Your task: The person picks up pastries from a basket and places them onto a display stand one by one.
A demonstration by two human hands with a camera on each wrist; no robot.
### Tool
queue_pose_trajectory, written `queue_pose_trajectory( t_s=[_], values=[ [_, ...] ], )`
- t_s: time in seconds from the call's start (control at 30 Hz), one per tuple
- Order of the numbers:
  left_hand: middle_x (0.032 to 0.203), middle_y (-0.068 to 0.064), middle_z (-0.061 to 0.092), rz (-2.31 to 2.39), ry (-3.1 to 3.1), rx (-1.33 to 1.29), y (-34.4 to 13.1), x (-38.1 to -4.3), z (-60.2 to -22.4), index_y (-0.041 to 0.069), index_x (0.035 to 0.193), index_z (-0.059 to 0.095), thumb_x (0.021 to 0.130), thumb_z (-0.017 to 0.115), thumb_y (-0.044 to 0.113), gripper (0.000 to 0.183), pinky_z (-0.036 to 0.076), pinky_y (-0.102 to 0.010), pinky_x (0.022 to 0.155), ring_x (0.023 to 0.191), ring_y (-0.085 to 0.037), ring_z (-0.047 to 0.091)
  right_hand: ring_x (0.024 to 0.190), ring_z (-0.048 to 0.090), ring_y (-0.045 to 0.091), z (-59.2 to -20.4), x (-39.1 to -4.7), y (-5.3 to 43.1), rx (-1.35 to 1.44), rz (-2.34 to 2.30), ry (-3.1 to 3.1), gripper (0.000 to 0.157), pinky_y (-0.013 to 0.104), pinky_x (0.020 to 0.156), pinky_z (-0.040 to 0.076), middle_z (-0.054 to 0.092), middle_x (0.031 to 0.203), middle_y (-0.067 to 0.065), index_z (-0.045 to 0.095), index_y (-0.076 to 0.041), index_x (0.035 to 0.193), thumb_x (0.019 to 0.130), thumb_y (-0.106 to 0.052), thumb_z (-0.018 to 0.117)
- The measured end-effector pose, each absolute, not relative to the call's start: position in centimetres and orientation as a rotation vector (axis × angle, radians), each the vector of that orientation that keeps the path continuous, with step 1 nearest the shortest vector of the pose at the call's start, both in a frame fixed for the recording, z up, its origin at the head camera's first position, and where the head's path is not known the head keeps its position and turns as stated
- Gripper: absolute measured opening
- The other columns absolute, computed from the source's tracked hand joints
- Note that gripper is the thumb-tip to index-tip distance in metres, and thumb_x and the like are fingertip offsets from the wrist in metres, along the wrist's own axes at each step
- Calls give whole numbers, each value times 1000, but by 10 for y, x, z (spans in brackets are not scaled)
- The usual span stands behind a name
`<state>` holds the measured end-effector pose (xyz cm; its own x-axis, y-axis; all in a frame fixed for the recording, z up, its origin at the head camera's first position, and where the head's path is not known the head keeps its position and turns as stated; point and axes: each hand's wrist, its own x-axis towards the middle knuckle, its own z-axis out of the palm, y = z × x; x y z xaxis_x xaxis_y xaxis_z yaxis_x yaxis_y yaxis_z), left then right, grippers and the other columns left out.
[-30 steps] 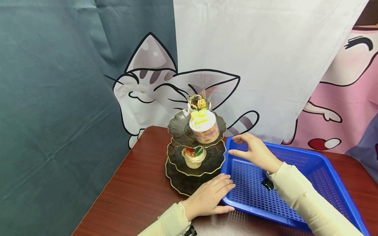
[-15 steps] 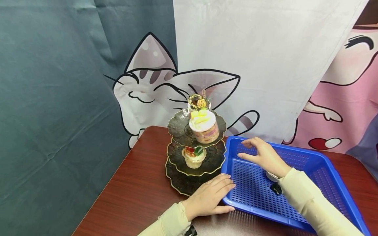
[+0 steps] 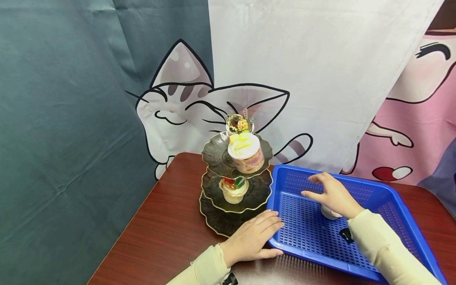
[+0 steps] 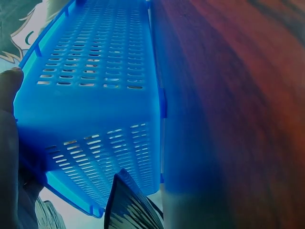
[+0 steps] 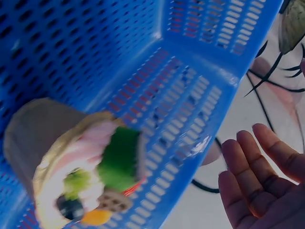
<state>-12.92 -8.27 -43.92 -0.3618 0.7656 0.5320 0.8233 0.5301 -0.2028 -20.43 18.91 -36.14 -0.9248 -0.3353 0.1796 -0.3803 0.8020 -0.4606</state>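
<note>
My left hand point(image 3: 251, 238) lies with straight fingers on the near left corner of the blue basket point(image 3: 310, 257). Over the basket, my right hand point(image 3: 335, 196) is held with loosely bent fingers and holds nothing. Partly hidden beneath it, a cupcake point(image 3: 329, 214) stands on the basket floor. In the right wrist view this cupcake point(image 5: 86, 162) shows pink cream, a green piece, a dark berry and other toppings. That view also has my right fingers point(image 5: 250, 167) spread apart from it.
Left of the basket stands a tiered dark stand point(image 3: 213, 152) with gold scalloped rims. Its top tier bears a layered dessert cup point(image 3: 247, 156) and a second decorated dessert point(image 3: 239, 123). A tart-topped cupcake point(image 3: 233, 194) sits one tier below. The wooden table point(image 3: 153, 229) meets printed curtains behind.
My right hand has moved right and slightly down over the basket, away from the stand. The cupcake in the basket has come into sight beneath it. My left hand has stayed in place.
</note>
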Motion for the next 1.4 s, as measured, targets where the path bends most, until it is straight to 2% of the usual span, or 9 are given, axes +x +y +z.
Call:
queue_pose_trajectory(
  t_s=[0.2, 0.27, 0.57, 1.07, 1.4],
  values=[
    [127, -1, 60, -144, -2193, -1281, -83, -129, -439, 11, 127, 58, 87, 58, 58, 62, 28, -30, 121, 131, -17, 47, 99, 61, 38, -364, -206, 206, 542, 746, -2927, 60, 55, 86, 51, 61, 117, 25, 58, 5, 120, 84, -41, 71],
    [127, -1, 60, -148, -2193, -1282, -83, -129, -439, 11, 127, 58, 87, 58, 58, 62, 28, -30, 121, 131, -18, 48, 106, 60, 40, -367, -207, 212, 539, 739, -2934, 60, 57, 87, 50, 61, 117, 25, 58, 5, 120, 84, -41, 71],
    [127, -2, 61, -151, -2197, -1285, -84, -128, -438, 10, 127, 58, 87, 59, 57, 62, 28, -30, 121, 131, -19, 49, 109, 57, 44, -380, -207, 230, 558, 702, -2968, 64, 61, 89, 48, 59, 119, 27, 57, 8, 121, 82, -41, 73],
    [126, -2, 61, -176, -2185, -1283, -84, -129, -439, 9, 127, 58, 86, 60, 56, 62, 29, -31, 120, 131, -19, 48, 97, 58, 37, -391, -213, 244, 598, 583, -2998, 75, 55, 83, 52, 61, 105, 25, 56, 13, 116, 73, -43, 79],
    [125, -3, 62, -208, -2203, -1293, -83, -128, -438, 10, 126, 58, 84, 63, 55, 61, 29, -31, 120, 130, -20, 49, 93, 56, 37, -393, -212, 252, 568, 499, -3096, 85, 56, 80, 51, 60, 100, 23, 54, 15, 118, 66, -47, 82]
  ],
)
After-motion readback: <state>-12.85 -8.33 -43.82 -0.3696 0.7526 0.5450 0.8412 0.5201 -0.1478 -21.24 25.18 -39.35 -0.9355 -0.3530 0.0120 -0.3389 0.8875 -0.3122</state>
